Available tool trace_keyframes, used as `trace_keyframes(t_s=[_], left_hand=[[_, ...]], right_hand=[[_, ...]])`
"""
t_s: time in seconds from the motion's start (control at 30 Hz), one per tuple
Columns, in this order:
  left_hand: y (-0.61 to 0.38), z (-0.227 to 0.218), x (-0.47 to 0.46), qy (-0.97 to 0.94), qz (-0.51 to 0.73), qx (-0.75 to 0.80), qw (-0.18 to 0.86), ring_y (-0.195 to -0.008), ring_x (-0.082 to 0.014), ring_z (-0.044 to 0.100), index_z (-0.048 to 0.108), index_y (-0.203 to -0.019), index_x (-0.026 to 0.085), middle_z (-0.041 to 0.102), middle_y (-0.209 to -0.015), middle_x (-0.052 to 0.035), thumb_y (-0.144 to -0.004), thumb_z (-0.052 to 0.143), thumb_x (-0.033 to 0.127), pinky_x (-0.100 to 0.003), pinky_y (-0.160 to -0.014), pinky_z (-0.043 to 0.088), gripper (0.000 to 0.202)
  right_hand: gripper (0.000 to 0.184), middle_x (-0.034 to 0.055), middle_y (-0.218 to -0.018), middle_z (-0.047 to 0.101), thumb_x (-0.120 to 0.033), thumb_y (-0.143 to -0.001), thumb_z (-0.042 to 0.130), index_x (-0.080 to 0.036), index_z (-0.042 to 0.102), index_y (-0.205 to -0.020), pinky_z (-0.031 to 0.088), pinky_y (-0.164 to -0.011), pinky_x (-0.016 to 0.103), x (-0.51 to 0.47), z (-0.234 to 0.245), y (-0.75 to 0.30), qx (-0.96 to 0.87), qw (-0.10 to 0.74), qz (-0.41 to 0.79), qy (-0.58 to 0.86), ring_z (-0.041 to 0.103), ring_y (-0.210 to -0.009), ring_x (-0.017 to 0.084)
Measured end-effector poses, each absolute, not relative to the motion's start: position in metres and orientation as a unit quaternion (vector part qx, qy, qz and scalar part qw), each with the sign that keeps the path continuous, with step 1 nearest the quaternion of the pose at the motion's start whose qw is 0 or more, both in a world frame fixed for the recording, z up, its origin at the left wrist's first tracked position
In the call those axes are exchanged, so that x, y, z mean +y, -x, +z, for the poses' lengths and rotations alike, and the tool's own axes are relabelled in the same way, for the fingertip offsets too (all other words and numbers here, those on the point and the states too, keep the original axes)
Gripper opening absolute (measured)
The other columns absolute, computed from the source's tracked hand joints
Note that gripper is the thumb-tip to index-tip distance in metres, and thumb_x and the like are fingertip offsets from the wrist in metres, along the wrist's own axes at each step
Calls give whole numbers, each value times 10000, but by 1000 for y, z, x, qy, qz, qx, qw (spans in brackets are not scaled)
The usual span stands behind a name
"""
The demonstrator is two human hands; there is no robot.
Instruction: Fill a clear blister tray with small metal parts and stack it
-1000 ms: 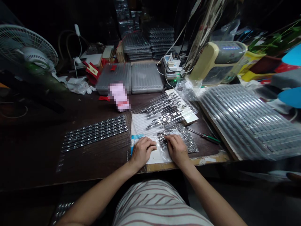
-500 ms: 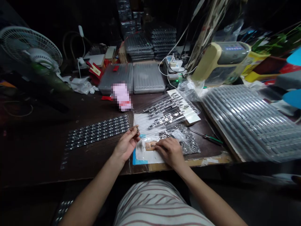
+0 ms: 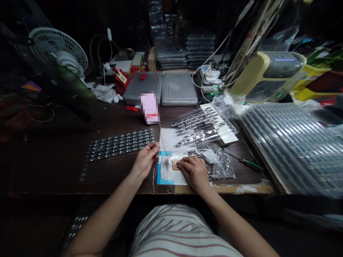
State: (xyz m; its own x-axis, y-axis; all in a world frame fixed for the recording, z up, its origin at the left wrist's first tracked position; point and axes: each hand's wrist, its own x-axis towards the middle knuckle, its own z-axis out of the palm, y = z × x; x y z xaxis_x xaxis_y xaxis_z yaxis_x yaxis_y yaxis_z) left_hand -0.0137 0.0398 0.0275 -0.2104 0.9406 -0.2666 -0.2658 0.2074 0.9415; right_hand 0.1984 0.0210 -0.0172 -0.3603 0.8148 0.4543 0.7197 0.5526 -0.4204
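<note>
My left hand (image 3: 146, 160) is raised at the left edge of the white sheet, thumb and fingers pressed together; whatever is between them is too small to name. My right hand (image 3: 195, 172) is bent low over the sheet, its closed fingertips touching a small brown piece (image 3: 175, 165). That piece lies on clear plastic over a white and blue sheet (image 3: 162, 181). Beside my right hand is a clear bag (image 3: 223, 166) of small shiny metal parts. Behind both hands, a clear ribbed tray (image 3: 197, 125) holds rows of dark-and-silver pieces.
Dark strips with silver pieces (image 3: 120, 144) lie to the left. A green-handled screwdriver (image 3: 250, 163) rests at the right, beside a stack of clear ribbed trays (image 3: 297, 146). Farther back stand a fan (image 3: 60, 51), a pink item (image 3: 149, 107) and a cream-coloured machine (image 3: 270, 75).
The view has swung left, so the table's things appear shifted right. My left fingers have turned slightly, and my right fingertips now cover more of the brown piece.
</note>
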Motion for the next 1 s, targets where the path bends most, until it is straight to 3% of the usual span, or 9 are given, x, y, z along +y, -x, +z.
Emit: trace_keyframes(t_s=[0.17, 0.3, 0.43, 0.53, 0.67, 0.9, 1.0], left_hand=[[67, 21, 35, -649, 374, 639, 174, -855, -170, 591, 676, -820, 189, 658, -878, -28, -797, 623, 243, -300, -809, 450, 79], [103, 9, 21, -706, 290, 644, 41, -826, -180, 592, 685, -825, 196, 629, -873, -40, -851, 561, 286, -308, -782, 460, 155], [109, 7, 14, -701, 252, 664, -66, -843, -217, 576, 688, -837, 208, 629, -863, -50, -840, 576, 302, -351, -795, 446, 146], [81, 15, 26, -726, 261, 635, -40, -865, -213, 580, 688, -863, 223, 652, -899, -41, -843, 575, 283, -354, -816, 432, 130], [11, 23, 65, -778, 265, 564, 79, -841, -180, 604, 684, -850, 228, 683, -879, -21, -858, 568, 259, -324, -809, 422, 120], [-41, 22, 94, -753, 277, 573, 165, -758, -196, 612, 657, -810, 201, 677, -806, -48, -808, 611, 251, -303, -712, 435, 68], [-25, 22, 77, -705, 326, 566, 279, -670, -157, 614, 646, -982, 211, 671, -826, -33, -831, 564, 258, -266, -646, 460, 178]], right_hand=[[186, 34, -1004, 668, -319, -901, 554, -279, 687, -1024, 338, -764, 325, 20, -13, -204, -834, 273, 38, 478, 520, -891, 183], [270, 63, -1152, 631, -297, -912, 524, -231, 625, -1154, 343, -806, 351, 17, -10, -230, -830, 213, -35, 514, 490, -1008, 231], [220, 63, -1052, 654, -267, -922, 505, -219, 645, -1085, 361, -760, 323, 15, -14, -252, -831, 203, -45, 516, 512, -931, 207], [172, 49, -919, 662, -247, -924, 503, -203, 667, -953, 380, -725, 298, 19, -19, -254, -825, 236, -21, 513, 526, -834, 177], [170, 53, -928, 661, -251, -921, 510, -203, 668, -880, 409, -753, 294, 23, -22, -249, -808, 299, -11, 508, 545, -846, 168], [178, 59, -870, 656, -215, -930, 471, -197, 648, -940, 449, -773, 315, 20, -22, -253, -779, 351, 46, 517, 566, -848, 178], [223, 63, -885, 665, -176, -937, 429, -195, 628, -1036, 463, -773, 320, 20, -24, -254, -776, 364, 61, 513, 581, -854, 180]])
